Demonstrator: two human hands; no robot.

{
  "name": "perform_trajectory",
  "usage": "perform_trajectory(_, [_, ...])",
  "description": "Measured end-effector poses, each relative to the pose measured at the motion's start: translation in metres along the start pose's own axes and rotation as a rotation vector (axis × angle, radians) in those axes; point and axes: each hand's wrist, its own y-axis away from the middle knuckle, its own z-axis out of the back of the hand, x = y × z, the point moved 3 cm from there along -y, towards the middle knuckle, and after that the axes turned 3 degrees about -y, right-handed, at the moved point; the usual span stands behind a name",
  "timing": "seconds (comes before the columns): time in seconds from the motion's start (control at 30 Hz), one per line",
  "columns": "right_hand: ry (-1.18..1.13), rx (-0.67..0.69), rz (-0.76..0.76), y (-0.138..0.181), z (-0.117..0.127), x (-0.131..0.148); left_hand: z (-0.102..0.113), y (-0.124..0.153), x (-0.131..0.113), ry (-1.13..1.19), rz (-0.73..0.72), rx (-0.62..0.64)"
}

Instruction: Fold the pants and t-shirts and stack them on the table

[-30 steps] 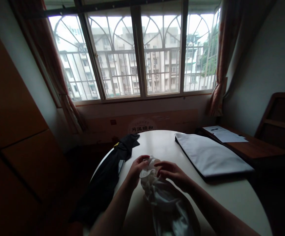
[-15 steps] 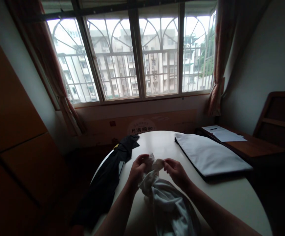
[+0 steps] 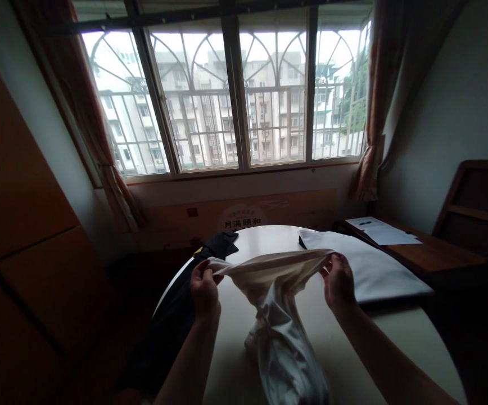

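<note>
A light-coloured cloth garment (image 3: 284, 320) is stretched out above the white table; its exact kind I cannot make out. My left hand (image 3: 206, 287) pinches one end of its top edge, and my right hand (image 3: 340, 281) pinches the other end. Between the two hands the edge is pulled nearly straight. Below it the fabric narrows into twisted folds that trail down toward me onto the tabletop. The thumbs and fingers of both hands are closed on the cloth.
The round white table (image 3: 400, 343) bears a dark garment (image 3: 172, 332) along its left side and a folded white cloth with a dark underside (image 3: 370, 270) at the right. Papers (image 3: 383, 232) lie on a brown wooden side table (image 3: 446, 253). Behind stands a barred window (image 3: 235, 107).
My hands have moved apart, left and right, drawing the bunched end of the light garment out into a wide taut edge. The dark garment and the folded white cloth have stayed put.
</note>
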Motion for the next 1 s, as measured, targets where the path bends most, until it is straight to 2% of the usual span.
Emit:
perform_trajectory(0.07, [0.024, -0.037, 0.056, -0.008, 0.007, 0.001, 0.002, 0.000, -0.007, -0.057, -0.106, 0.000])
perform_trajectory(0.17, [0.069, -0.115, 0.122, -0.018, 0.015, 0.003, 0.002, 0.008, -0.020, -0.233, -0.382, 0.041])
perform_trajectory(0.23, [0.038, -0.157, 0.097, -0.023, 0.018, 0.004, 0.002, 0.013, -0.025, -0.391, -0.544, 0.037])
perform_trajectory(0.3, [-0.022, -0.164, 0.020, -0.025, 0.018, 0.001, 0.003, 0.014, -0.027, -0.531, -0.629, 0.014])
perform_trajectory(0.37, [-0.079, -0.133, -0.071, -0.026, 0.015, -0.002, 0.006, 0.007, -0.022, -0.590, -0.617, 0.001])
perform_trajectory(0.5, [-0.164, -0.069, -0.194, -0.025, 0.011, -0.012, 0.012, -0.018, 0.000, -0.516, -0.372, 0.011])
perform_trajectory(0.57, [-0.175, -0.042, -0.200, -0.023, 0.010, -0.016, 0.010, -0.023, 0.013, -0.527, -0.323, 0.058])
perform_trajectory(0.83, [-0.107, 0.070, -0.162, -0.013, 0.003, -0.007, -0.017, 0.010, 0.052, -0.859, -0.507, 0.571])
perform_trajectory(0.9, [-0.096, 0.139, -0.148, -0.010, 0.000, -0.002, -0.019, 0.012, 0.059, -0.976, -0.509, 0.620])
perform_trajectory(1.0, [-0.015, 0.288, -0.206, -0.002, -0.003, -0.001, -0.019, 0.008, 0.062, -1.121, -0.520, 0.618])
